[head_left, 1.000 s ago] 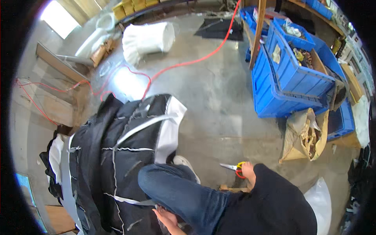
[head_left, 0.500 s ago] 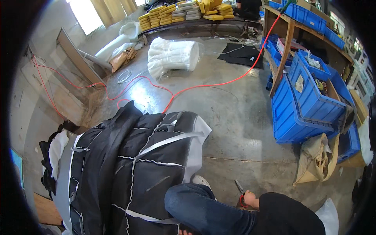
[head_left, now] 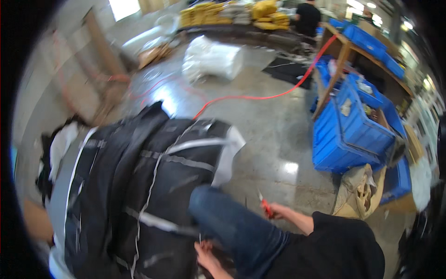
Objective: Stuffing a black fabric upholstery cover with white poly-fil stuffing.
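My right hand [head_left: 277, 211] is closed round the red handles of a pair of scissors [head_left: 266, 207], held over the floor beyond my bent knee. Their blades point up and away, blurred by motion. At the near right edge of a large black fabric bundle [head_left: 176, 186], my left hand [head_left: 206, 255] is closed with fingertips drawn together; what they pinch is too blurred to make out. A pale strap [head_left: 162, 223] runs across the bundle toward this hand. White cord and another light strap [head_left: 197, 145] cross the black fabric farther up.
Blue crates [head_left: 346, 135] are stacked at the right beside a wooden shelf [head_left: 341, 60], with a tan sack [head_left: 355, 195] in front. A red hose [head_left: 251, 97] crosses the floor. Farther off lie a white wrapped roll [head_left: 213, 60], yellow stacks [head_left: 204, 15] and a person [head_left: 307, 18].
My right hand has lifted the scissors up and to the left, and more of its forearm shows. My left hand has come up into view by the bundle's edge. The view has shifted.
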Action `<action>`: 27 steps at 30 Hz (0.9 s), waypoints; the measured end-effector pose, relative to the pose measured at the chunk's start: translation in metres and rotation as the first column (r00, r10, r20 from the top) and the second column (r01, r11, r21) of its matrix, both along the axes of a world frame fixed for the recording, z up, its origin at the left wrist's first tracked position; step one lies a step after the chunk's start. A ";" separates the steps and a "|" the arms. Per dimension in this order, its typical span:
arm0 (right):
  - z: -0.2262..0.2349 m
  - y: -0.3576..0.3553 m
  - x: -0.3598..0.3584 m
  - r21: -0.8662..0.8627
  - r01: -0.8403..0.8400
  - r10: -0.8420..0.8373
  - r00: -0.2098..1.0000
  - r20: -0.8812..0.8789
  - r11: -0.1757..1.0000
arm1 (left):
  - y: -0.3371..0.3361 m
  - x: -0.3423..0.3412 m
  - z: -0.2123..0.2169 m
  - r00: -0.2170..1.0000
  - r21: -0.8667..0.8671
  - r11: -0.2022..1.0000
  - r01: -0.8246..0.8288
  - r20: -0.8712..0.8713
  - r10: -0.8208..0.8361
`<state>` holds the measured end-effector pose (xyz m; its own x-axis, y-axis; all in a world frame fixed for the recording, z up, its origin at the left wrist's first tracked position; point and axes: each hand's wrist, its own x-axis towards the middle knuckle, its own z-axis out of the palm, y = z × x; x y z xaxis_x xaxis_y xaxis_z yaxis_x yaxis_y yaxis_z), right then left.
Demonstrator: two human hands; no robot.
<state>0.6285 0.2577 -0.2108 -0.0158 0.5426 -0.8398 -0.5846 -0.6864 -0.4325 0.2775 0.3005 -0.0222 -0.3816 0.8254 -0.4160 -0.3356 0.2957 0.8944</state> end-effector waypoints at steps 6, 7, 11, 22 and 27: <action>0.172 0.063 0.058 0.616 -0.200 0.225 0.974 0.037 0.762 | 0.000 0.010 0.003 0.972 0.021 0.999 -0.050 0.229 0.044; 0.220 0.070 0.043 0.721 -0.222 0.233 0.969 0.086 0.656 | -0.002 0.002 -0.002 0.976 0.021 0.997 -0.072 0.210 0.066; 0.319 0.108 0.014 0.857 -0.131 0.193 0.981 0.038 0.499 | -0.024 -0.007 0.003 0.978 0.062 0.998 0.016 0.209 -0.028; 0.347 0.138 -0.106 0.931 -0.171 0.497 0.867 -0.014 0.323 | -0.005 -0.027 0.003 0.638 0.040 0.961 -0.273 0.755 0.150; 0.330 0.114 -0.139 0.972 -0.157 0.533 0.845 0.040 0.176 | 0.002 -0.024 -0.032 0.925 0.014 0.956 -0.293 0.255 0.280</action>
<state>0.4897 0.3721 0.1192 -0.5274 0.7823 0.3314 -0.6074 -0.0744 -0.7909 0.2536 0.3027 -0.0538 -0.4955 0.7185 -0.4881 -0.6118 0.1103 0.7833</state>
